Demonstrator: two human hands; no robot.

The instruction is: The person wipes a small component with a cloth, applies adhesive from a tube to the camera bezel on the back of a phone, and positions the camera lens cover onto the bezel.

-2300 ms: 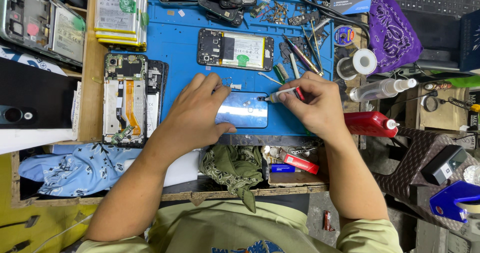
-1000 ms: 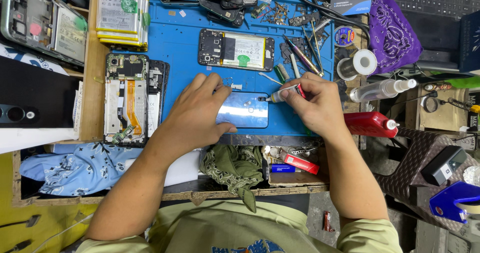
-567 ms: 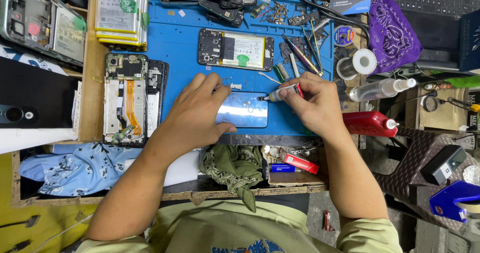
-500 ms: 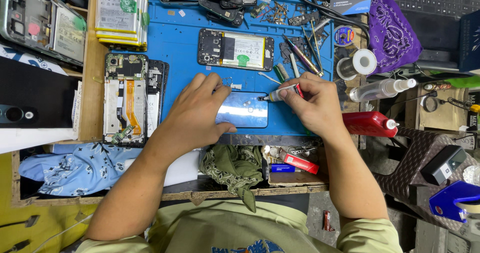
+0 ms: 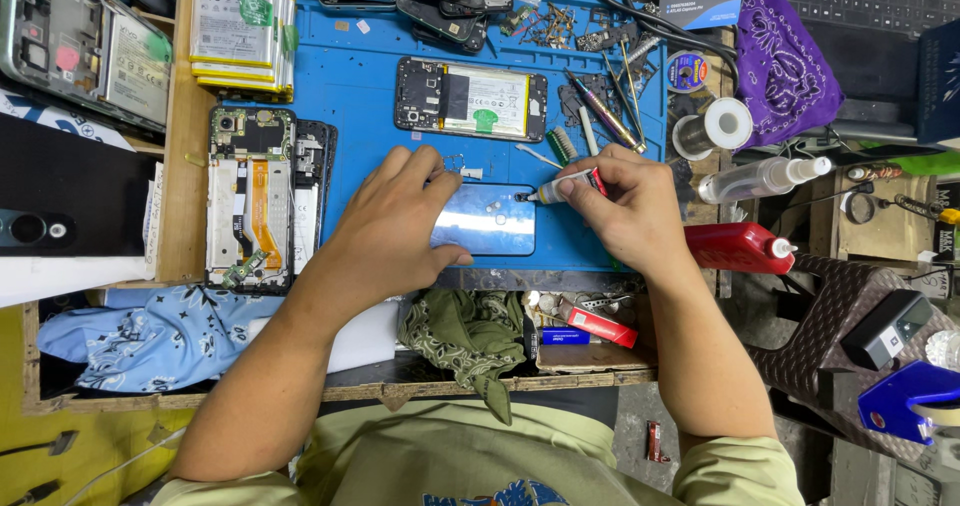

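**Phone repair at a blue work mat: tool tip set to the corner of a phone**

At far left, an opened phone (image 5: 250, 201) lies with its inner parts showing, half on the blue mat (image 5: 360, 96). To its right, the left hand (image 5: 395, 231) rests palm down, fingers spread, pressing the left part of a blue phone (image 5: 490, 221) flat against the mat; it pins rather than grips. The blue phone lies near the middle of the mat, between the two hands. The right hand (image 5: 630, 206), closed in a pinch, holds a slim tool (image 5: 560, 188) with a red collar, its tip touching the phone's far right corner. Judged from this, the step in hand is working at that corner, likely a screw or seam; the next move calls for steady downward pressure and a firm hold by the left hand. Farther right stand a red bottle (image 5: 740, 248) and a purple cloth (image 5: 785, 66).
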